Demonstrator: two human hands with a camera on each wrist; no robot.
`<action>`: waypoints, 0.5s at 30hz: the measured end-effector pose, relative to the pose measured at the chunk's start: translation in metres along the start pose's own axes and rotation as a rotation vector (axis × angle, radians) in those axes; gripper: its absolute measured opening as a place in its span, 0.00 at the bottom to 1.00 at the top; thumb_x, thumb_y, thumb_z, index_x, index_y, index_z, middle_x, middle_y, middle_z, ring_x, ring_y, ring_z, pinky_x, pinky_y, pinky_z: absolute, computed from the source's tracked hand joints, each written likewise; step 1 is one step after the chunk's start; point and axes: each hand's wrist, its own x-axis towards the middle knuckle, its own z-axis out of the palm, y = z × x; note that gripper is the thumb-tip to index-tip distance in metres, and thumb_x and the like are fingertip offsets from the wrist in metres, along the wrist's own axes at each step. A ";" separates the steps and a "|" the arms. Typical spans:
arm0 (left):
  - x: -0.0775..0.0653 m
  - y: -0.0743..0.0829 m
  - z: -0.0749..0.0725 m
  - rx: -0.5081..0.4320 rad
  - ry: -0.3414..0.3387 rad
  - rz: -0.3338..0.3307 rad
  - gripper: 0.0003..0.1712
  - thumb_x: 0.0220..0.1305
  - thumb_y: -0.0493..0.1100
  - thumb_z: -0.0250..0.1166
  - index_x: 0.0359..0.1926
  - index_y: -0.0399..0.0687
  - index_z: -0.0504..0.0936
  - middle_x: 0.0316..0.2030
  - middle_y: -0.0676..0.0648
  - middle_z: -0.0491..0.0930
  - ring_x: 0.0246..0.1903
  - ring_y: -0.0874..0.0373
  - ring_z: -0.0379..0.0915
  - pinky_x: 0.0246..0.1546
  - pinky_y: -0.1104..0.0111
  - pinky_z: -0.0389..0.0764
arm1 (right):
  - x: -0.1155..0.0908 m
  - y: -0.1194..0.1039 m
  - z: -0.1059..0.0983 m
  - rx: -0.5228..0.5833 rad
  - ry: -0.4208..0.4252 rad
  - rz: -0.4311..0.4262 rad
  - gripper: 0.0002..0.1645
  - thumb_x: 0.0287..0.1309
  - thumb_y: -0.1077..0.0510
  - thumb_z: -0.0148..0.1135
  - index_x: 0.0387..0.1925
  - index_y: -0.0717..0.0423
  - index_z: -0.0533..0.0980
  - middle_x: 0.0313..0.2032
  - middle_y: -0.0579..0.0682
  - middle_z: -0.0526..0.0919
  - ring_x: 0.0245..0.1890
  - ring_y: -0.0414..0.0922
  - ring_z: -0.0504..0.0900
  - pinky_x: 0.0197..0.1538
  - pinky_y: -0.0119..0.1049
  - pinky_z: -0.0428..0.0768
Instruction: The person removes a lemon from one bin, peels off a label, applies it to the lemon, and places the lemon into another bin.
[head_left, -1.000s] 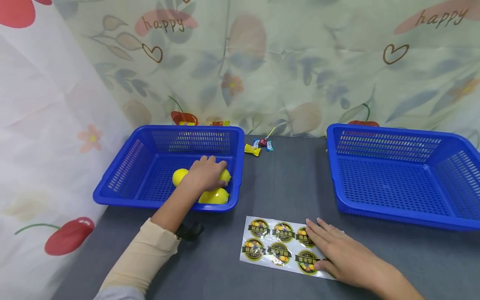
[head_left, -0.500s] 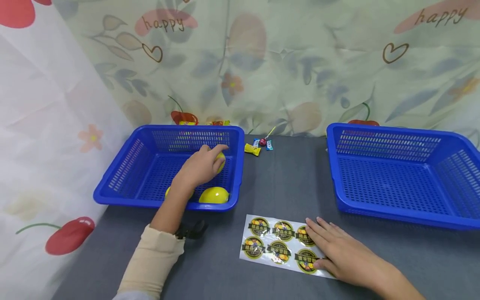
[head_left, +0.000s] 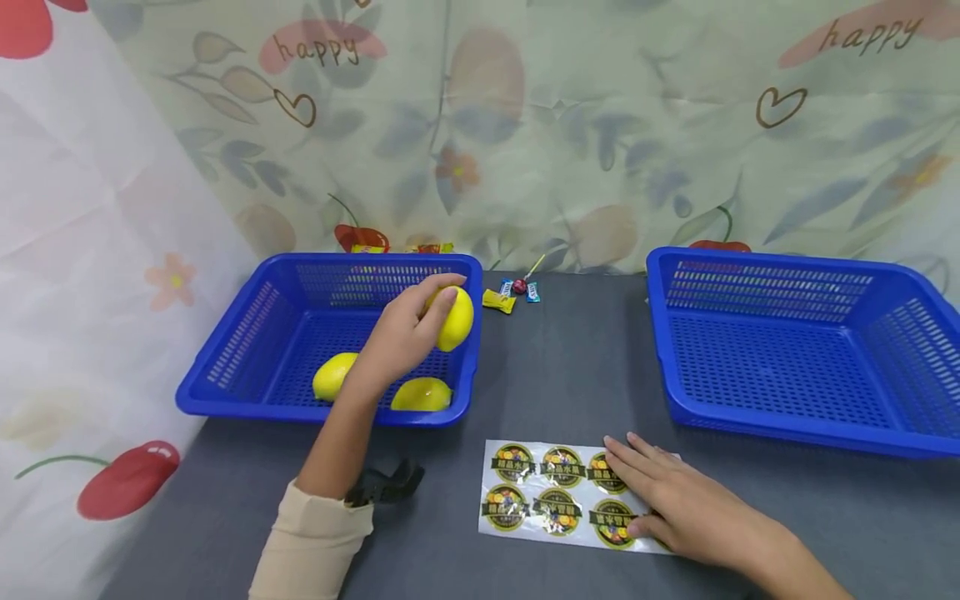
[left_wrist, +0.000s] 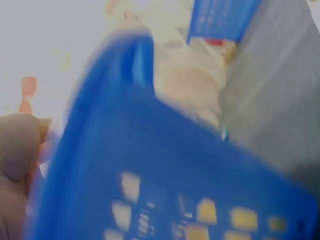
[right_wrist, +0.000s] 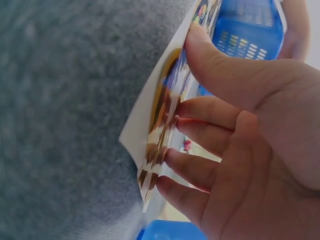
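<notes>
My left hand (head_left: 405, 332) grips a yellow lemon (head_left: 456, 321) over the right side of the left blue basket (head_left: 191, 402). Two more lemons stay in that basket: one (head_left: 333, 375) beside my wrist, another (head_left: 422, 395) by the front right corner. In the left wrist view the blurred basket wall (left_wrist: 150, 135) fills most of the picture and the lemon is hidden. My right hand (head_left: 686, 504) rests with straight fingers on the right end of a white sheet of round fruit stickers (head_left: 557, 490). The right wrist view shows its fingertips (right_wrist: 172, 155) touching the sheet.
A second blue basket (head_left: 780, 375) stands on the right of the grey table (head_left: 562, 367). Between the baskets, at the back, lie a yellow-wrapped candy (head_left: 498, 301), a lollipop (head_left: 520, 286) and small blue-and-white wrapped candies (head_left: 533, 292). A patterned curtain (head_left: 555, 150) hangs behind.
My left hand has taken hold of a lemon and lifted it up from the basket floor. Another lemon has shifted left in the basket. My right hand stays on the sticker sheet.
</notes>
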 end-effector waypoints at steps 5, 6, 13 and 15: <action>-0.003 0.030 0.019 -0.073 -0.048 0.080 0.23 0.79 0.56 0.47 0.66 0.56 0.75 0.47 0.50 0.77 0.40 0.54 0.72 0.40 0.59 0.79 | 0.000 0.000 0.000 0.010 0.013 -0.014 0.47 0.60 0.45 0.69 0.73 0.62 0.63 0.73 0.57 0.61 0.71 0.65 0.59 0.59 0.67 0.69; -0.004 0.035 0.025 -0.090 -0.071 0.097 0.22 0.79 0.55 0.48 0.66 0.56 0.76 0.46 0.50 0.77 0.39 0.55 0.73 0.39 0.60 0.79 | 0.000 0.001 0.000 0.011 0.012 -0.016 0.47 0.60 0.45 0.69 0.73 0.62 0.63 0.73 0.58 0.61 0.71 0.65 0.59 0.59 0.67 0.69; -0.011 0.068 0.085 0.106 -0.228 0.079 0.23 0.79 0.56 0.47 0.66 0.59 0.76 0.43 0.51 0.78 0.39 0.58 0.73 0.35 0.66 0.77 | 0.001 0.002 0.000 0.036 -0.011 -0.006 0.47 0.61 0.43 0.67 0.74 0.60 0.62 0.74 0.57 0.60 0.71 0.64 0.58 0.58 0.68 0.69; -0.012 0.070 0.102 0.231 -0.257 0.047 0.23 0.79 0.58 0.47 0.66 0.59 0.77 0.44 0.50 0.79 0.41 0.57 0.74 0.35 0.65 0.77 | 0.001 0.002 0.000 0.033 -0.013 -0.006 0.47 0.61 0.43 0.67 0.73 0.60 0.63 0.74 0.57 0.61 0.71 0.64 0.58 0.58 0.67 0.69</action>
